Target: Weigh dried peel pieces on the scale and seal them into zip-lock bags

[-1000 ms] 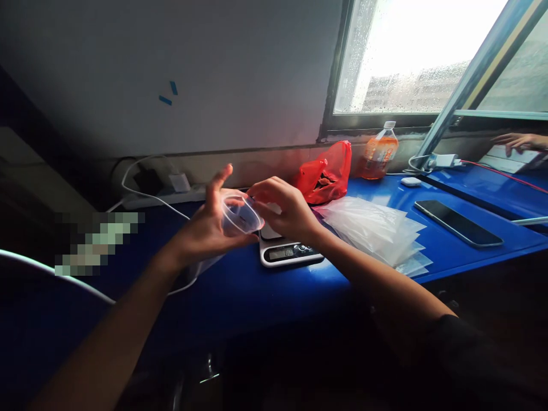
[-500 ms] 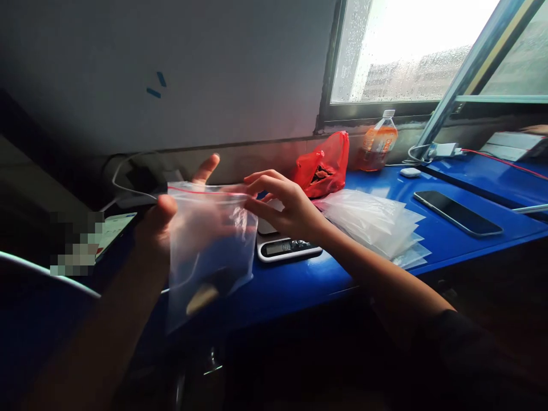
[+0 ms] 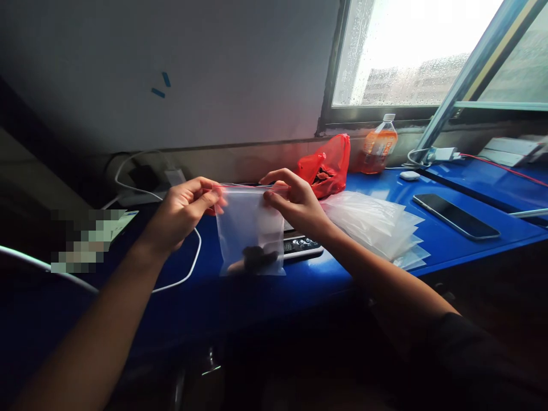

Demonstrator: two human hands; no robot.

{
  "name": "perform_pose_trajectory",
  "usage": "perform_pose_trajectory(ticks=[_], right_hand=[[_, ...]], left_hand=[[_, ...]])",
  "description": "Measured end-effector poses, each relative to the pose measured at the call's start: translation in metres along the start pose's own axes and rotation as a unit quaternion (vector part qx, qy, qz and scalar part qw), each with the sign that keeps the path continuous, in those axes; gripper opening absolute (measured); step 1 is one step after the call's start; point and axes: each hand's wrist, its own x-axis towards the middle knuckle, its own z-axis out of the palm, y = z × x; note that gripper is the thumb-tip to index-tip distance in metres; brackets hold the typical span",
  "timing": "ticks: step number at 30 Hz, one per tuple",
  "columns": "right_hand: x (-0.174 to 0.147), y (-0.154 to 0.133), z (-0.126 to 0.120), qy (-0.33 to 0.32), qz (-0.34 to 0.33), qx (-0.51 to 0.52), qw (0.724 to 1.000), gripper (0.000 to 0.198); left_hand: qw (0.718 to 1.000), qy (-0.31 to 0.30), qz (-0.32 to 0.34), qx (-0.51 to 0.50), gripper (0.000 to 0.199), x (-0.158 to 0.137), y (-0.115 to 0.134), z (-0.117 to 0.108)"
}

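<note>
A clear zip-lock bag (image 3: 242, 228) with a red strip along its top hangs upright between my hands. Dark pieces and a pale piece, whose kind I cannot make out, lie at its bottom. My left hand (image 3: 186, 208) pinches the top left corner. At the top right, my right hand (image 3: 297, 200) grips the bag's edge between thumb and fingers. Behind the bag, partly hidden, is a small digital scale (image 3: 303, 246). A fanned stack of clear zip-lock bags (image 3: 370, 222) lies right of the scale, beyond my right wrist.
Behind the stack stands a red plastic bag (image 3: 336, 165) with dark pieces inside. An orange drink bottle (image 3: 379, 145) is near the window. A phone (image 3: 456, 216) and a white earphone case (image 3: 410, 176) lie on the blue table (image 3: 462, 260). A white cable (image 3: 197, 260) loops at left.
My left hand has moved from spread fingers behind the bag to a pinch on its top corner. The bag has shifted right and up, and now hangs flatter, with dark pieces showing.
</note>
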Motion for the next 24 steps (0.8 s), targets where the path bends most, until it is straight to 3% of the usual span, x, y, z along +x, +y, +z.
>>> perform_pose_trajectory(ticks=[5,9,13,18,21,24], right_hand=[[-0.002,0.001,0.002,-0.004,0.001,-0.01,1.0,0.023],[0.0,0.006,0.003,0.052,-0.04,-0.116,0.991,0.03],[0.002,0.002,0.005,0.076,-0.107,-0.239,0.962,0.036],[0.014,-0.027,0.014,-0.02,-0.119,-0.361,0.925,0.037],[0.024,-0.042,0.021,-0.105,-0.107,-0.379,0.913,0.029],[0.031,-0.049,0.024,-0.149,-0.104,-0.391,0.902,0.03]], left_hand=[[0.999,0.028,-0.017,0.021,0.006,0.001,0.001,0.002],[0.997,0.054,-0.033,0.042,0.013,0.004,-0.006,0.0],[0.995,0.064,-0.029,0.077,0.017,0.002,-0.007,-0.004],[0.989,0.033,0.034,0.142,0.02,-0.006,0.004,0.002],[0.991,0.019,0.046,0.127,0.022,-0.008,0.005,0.008],[0.996,0.016,0.04,0.082,0.026,-0.006,0.0,0.01]])
